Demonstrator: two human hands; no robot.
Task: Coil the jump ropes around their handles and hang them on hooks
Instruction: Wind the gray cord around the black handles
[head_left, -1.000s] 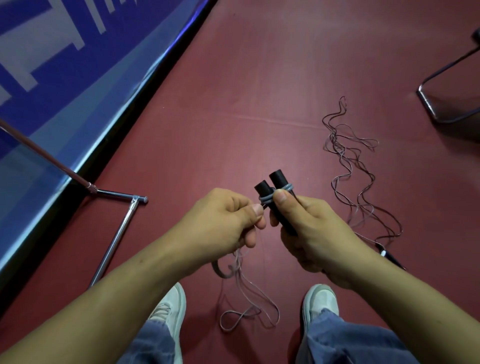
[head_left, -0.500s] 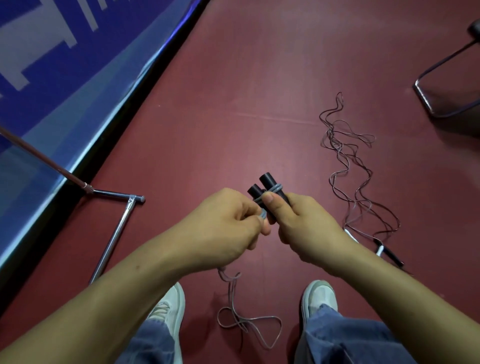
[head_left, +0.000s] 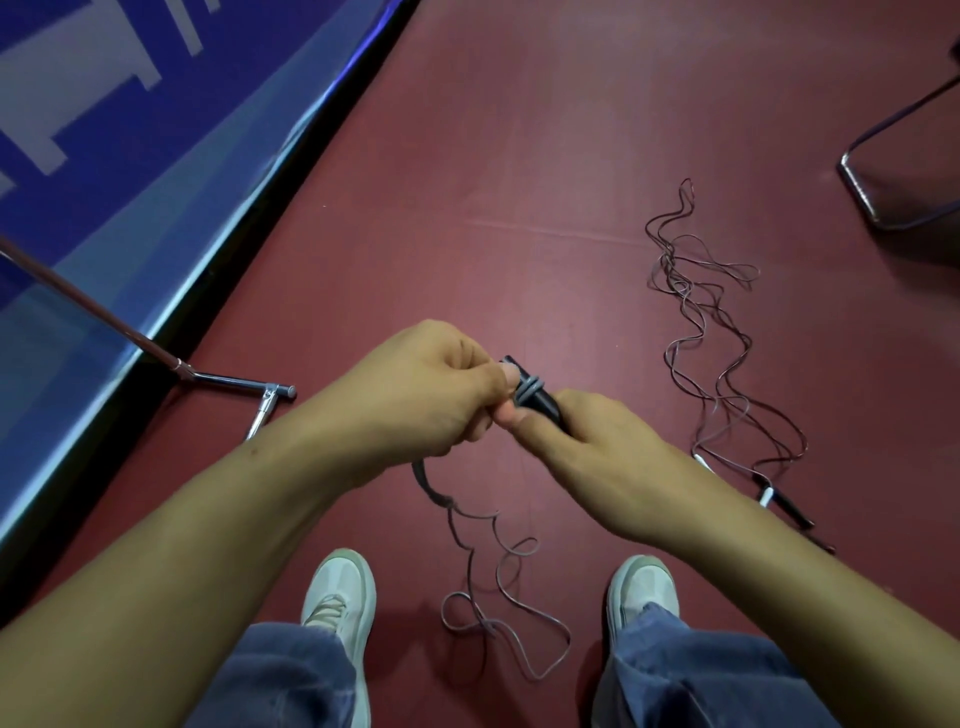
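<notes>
Floor (head_left: 519, 156): dark red and smooth, with a faint seam running across; carries both ropes and the foot of the stand.
Blue panel (head_left: 130, 130): along the left side, with white lettering and a black strip at its base against the floor.
Metal stand (head_left: 228, 382): chrome foot lying on the floor by the panel, reddish pole slanting up to the left.
Metal frame (head_left: 872, 171): bent tube in the far right corner, well apart from the work.
Second rope (head_left: 696, 332): loose and tangled on the floor to the right, black ends nearest the right arm; not yet coiled.
Shoes (head_left: 343, 592): pale, one on each side of the slack cord.
Left hand (head_left: 415, 395): fingers curled, pinching the cord at the handle tips; lower and further left a second ago, now brought up and across.
Right hand (head_left: 587, 447): wrapped round both handles, thumb lying along them.
Handles (head_left: 543, 405): black, held side by side in the air between the two hands.
Cord (head_left: 498, 587): grey, a few turns bound near the handle tips, seemingly more than a second ago; the rest drops from under the left hand to a small heap, reshaped since then.
Meaning: winding under way, plenty of slack left, hanging not yet reached.
</notes>
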